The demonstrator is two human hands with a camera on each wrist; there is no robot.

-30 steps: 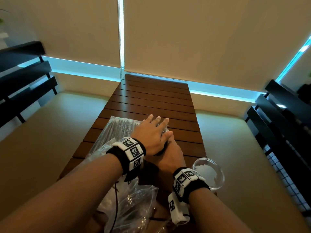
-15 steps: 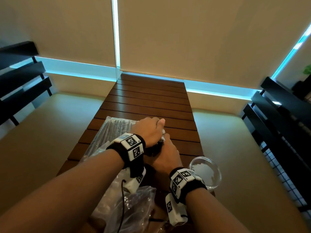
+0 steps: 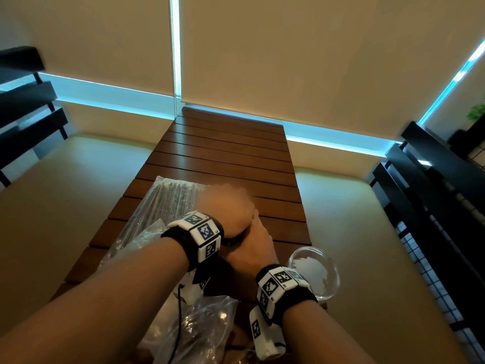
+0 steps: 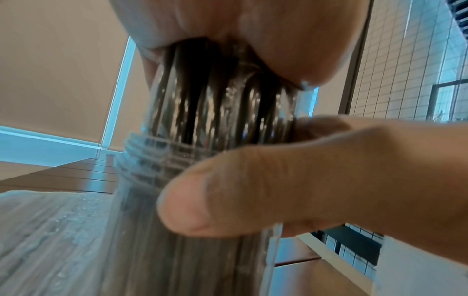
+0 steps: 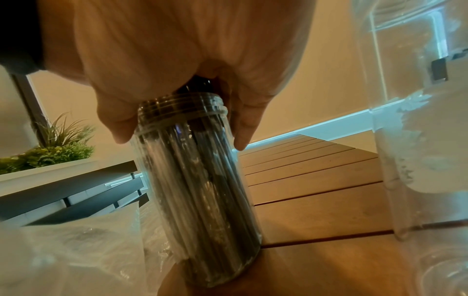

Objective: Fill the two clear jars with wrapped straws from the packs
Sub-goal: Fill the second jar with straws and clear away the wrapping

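On the table's (image 3: pixel 231 153) near end, hands (image 3: pixel 228 206) clasp jar (image 5: pixel 197 180).

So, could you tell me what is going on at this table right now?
A person is packing wrapped straws into a clear jar on a slatted wooden table. The right hand grips the jar around its body, while the left hand covers the threaded mouth and presses down on the straw tops. This jar looks full. A second clear jar stands to the right, and a straw pack lies to the left.
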